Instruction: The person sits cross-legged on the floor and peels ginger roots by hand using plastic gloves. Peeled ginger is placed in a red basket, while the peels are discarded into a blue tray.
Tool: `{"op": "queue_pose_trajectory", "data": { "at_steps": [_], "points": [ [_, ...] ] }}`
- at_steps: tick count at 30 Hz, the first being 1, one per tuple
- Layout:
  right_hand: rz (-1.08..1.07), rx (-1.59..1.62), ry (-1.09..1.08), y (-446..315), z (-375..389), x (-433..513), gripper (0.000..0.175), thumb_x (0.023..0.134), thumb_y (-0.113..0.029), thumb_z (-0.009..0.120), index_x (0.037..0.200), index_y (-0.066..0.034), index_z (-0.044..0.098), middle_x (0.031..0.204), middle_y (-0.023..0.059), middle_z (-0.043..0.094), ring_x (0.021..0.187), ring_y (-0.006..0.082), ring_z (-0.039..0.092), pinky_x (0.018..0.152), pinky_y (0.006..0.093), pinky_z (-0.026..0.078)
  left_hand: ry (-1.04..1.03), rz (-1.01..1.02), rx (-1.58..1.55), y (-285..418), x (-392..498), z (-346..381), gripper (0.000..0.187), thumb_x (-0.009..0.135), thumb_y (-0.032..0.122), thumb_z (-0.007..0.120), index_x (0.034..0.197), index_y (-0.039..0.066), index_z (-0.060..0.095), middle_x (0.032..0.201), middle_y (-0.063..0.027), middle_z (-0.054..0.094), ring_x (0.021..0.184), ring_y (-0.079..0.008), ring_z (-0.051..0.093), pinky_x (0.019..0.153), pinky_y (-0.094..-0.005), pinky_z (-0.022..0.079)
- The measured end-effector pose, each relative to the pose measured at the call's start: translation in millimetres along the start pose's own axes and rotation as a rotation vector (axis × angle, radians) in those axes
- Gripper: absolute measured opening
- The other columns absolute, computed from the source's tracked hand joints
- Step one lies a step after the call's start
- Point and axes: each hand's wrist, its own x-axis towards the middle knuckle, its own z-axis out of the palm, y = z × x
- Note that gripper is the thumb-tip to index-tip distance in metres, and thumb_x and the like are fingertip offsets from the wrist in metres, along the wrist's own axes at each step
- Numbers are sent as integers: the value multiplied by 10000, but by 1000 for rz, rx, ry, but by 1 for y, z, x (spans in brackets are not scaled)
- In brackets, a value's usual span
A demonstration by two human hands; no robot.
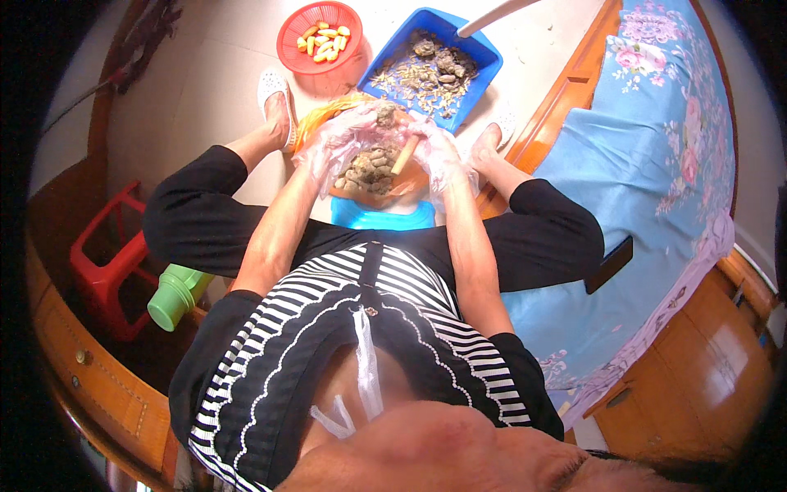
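Observation:
My left hand (353,126), in a clear disposable plastic glove, holds a muddy grey-brown lump (387,115) with its fingers around the lump's left side. My right hand (438,144), gloved the same way, grips a short tan stick (404,156), perhaps wood or bamboo, that slants down to the left. Its fingertips reach close to the lump; contact is unclear. Beneath both hands an orange plastic bag (307,126) lies spread, holding several husk-coated oval lumps (367,172). The gloves hide part of the bag.
A red plastic basket (288,52) holds several yellowish oval pieces (326,42). Beside it, a blue dustpan (492,61) contains muddy chunks and husks. A light-blue plastic edge (381,215) shows between my legs. A red stool (104,270) and green plastic container (175,298) stand left; a blue floral-covered bed (590,197) lies right.

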Motion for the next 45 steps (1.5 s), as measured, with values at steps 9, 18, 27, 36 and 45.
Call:
{"op": "queue_pose_trajectory", "data": {
  "at_steps": [9,18,27,36,45],
  "points": [
    [-287,-921,-102,-3,6,-14,611,1008,-178,506,1578,-124,292,1246,141,604,924,270,645,842,381,551,-94,-1,746,12,5,22,606,856,98,742,1384,-46,480,1267,-132,613,1086,-220,637,974,-342,523],
    [-826,-1626,57,-12,4,-52,584,1011,-255,488,1523,-13,342,1386,158,550,1161,354,584,1000,396,457,-23,142,819,4,-16,64,658,888,253,752,1430,-3,482,1314,-70,594,1147,-147,581,992,-299,483],
    [-798,-1478,-27,-31,36,-95,478,988,-95,541,1459,-68,464,1359,146,588,1196,246,591,978,341,470,-33,148,657,6,-33,92,646,924,200,708,1473,-10,441,1376,-95,567,1159,-161,587,991,-299,489],
    [-927,-1210,-81,-22,49,-97,193,920,-30,626,1110,-24,658,1074,145,701,944,311,681,854,364,528,39,272,644,-1,-45,87,487,920,187,707,1338,-11,553,1235,-72,630,1082,-154,618,954,-289,499],
    [-1122,-1278,-105,-15,33,-73,192,922,1,623,1105,-14,682,1052,134,696,918,281,672,833,353,530,47,274,708,-3,-36,67,364,910,177,695,1222,10,609,1106,-44,658,997,-145,624,914,-288,494]
  ]
}}
